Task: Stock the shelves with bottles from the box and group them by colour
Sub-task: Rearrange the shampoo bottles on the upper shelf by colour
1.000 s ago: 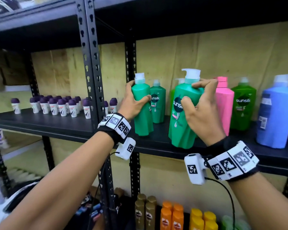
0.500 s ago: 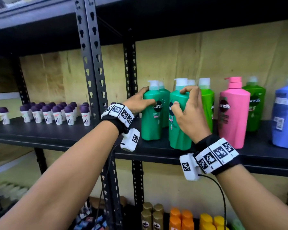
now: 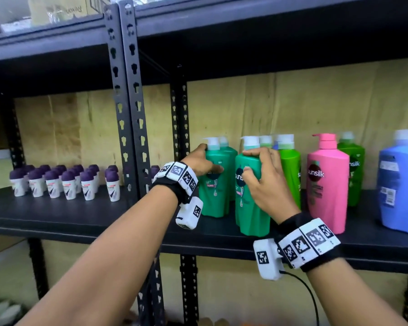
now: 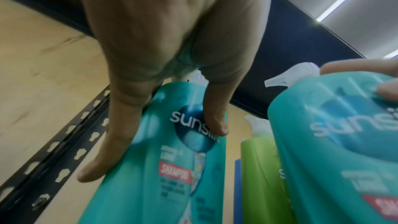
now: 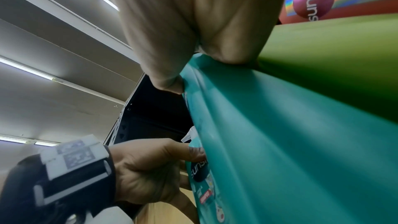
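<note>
Head view: black metal shelf board [image 3: 80, 220] carries pump bottles at the 3 o'clock half. Left hand [image 3: 199, 161] wraps fingers and thumb around the front left teal-green plastic pump bottle [image 3: 213, 196]; a second teal-green bottle [image 3: 231, 158] stands directly behind, touching. Right hand [image 3: 263, 182] curls over the shoulder of the front right teal-green pump bottle [image 3: 251, 212], thumb on its label, bottle upright on the board near the front edge. Teal-green count: 3 sure, one more white pump top shows behind the right one, body hidden. At 3 o'clock of it: 1 light green pump bottle [image 3: 290, 175], just beside; 1 pink pump bottle [image 3: 327, 184]; 1 darker green bottle [image 3: 353, 175] behind the pink; 1 blue jug-shaped bottle [image 3: 400, 189] at frame edge. At 9 o'clock, past the black slotted upright post [image 3: 127, 114], a cluster of small white roll-on bottles with purple caps [image 3: 66, 182], roughly twenty, exact count cannot be told.

Left wrist view: left hand [image 4: 163, 40] fingers spread narrow down the teal bottle [image 4: 155, 168], thumb on the round label. 2 teal bottles visible, 1 light green bottle [image 4: 258, 176] between them further back.

Right wrist view: right hand [image 5: 183, 23] thumb and fingers clamp the teal bottle [image 5: 280, 142]; light green bottle [image 5: 333, 65] touching at 2 o'clock; left hand [image 5: 148, 168] at 7 o'clock on its own bottle.
</note>
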